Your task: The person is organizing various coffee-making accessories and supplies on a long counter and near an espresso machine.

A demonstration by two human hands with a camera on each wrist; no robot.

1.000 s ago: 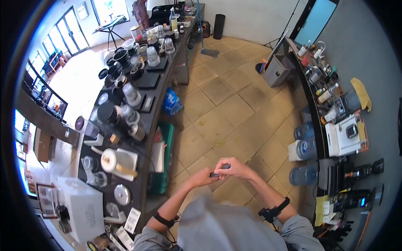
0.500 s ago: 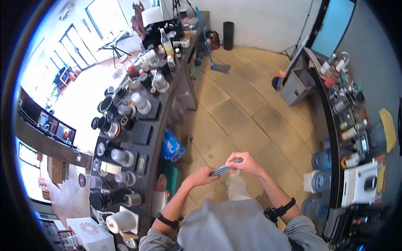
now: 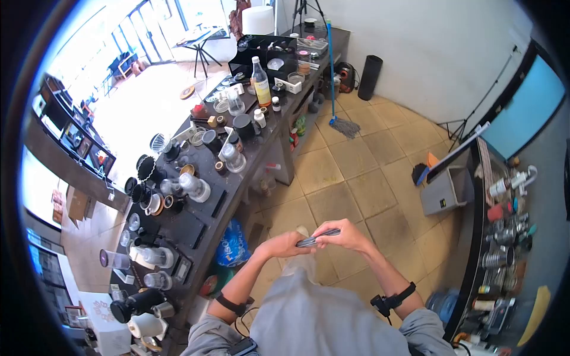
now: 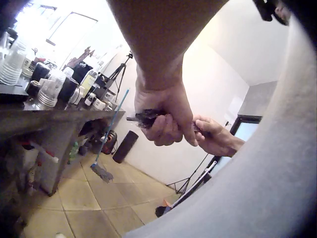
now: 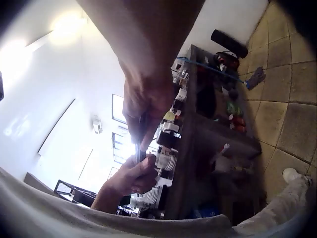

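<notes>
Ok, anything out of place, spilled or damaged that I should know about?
No clear spill or damage shows. The one oddity is the mop: it leans by the counter with its head out on the floor, where it might trip someone.

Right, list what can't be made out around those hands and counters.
Slim held object: full shape, head view; left hand and right hand cover parts.
Glass bottle: label wording, head view; too small.
Water jug: full outline, head view; counter covers part.
</notes>
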